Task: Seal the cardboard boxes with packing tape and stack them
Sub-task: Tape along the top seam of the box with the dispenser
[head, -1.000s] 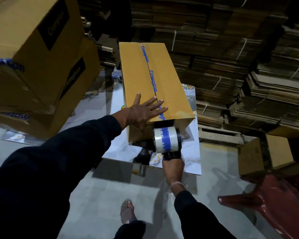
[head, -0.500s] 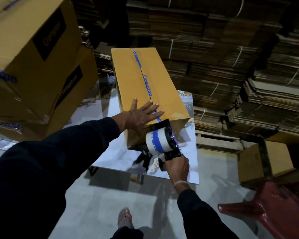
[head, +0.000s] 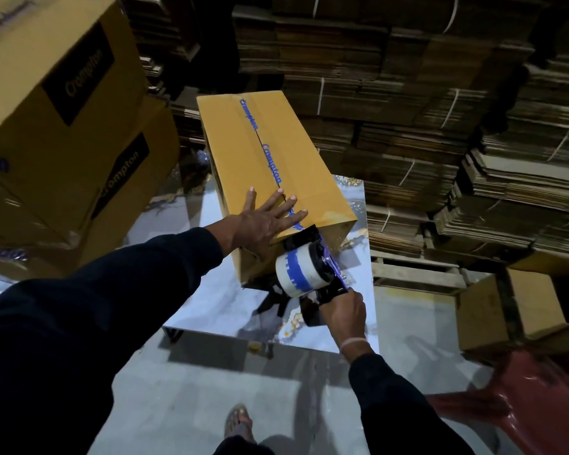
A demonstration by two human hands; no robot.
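Note:
A long brown cardboard box (head: 296, 152) lies on a marbled white table (head: 224, 310), with blue-printed tape running along its top seam. My left hand (head: 266, 221) presses flat, fingers spread, on the near end of the box top. My right hand (head: 342, 310) grips the handle of a black tape dispenser (head: 309, 270) carrying a white and blue roll. The dispenser's front touches the near top edge of the box. Tape runs from it onto the box.
Taped brown boxes (head: 63, 126) are stacked at the left. Bundles of flat cardboard (head: 408, 93) fill the back and right. An open small box (head: 519, 310) and a red plastic chair (head: 539, 412) stand at the right. My sandalled foot (head: 240, 418) is on the grey floor.
The dispenser has tilted and shifted right at the box's near edge, with my right hand moving right below it. My left hand stays pressed on the box top.

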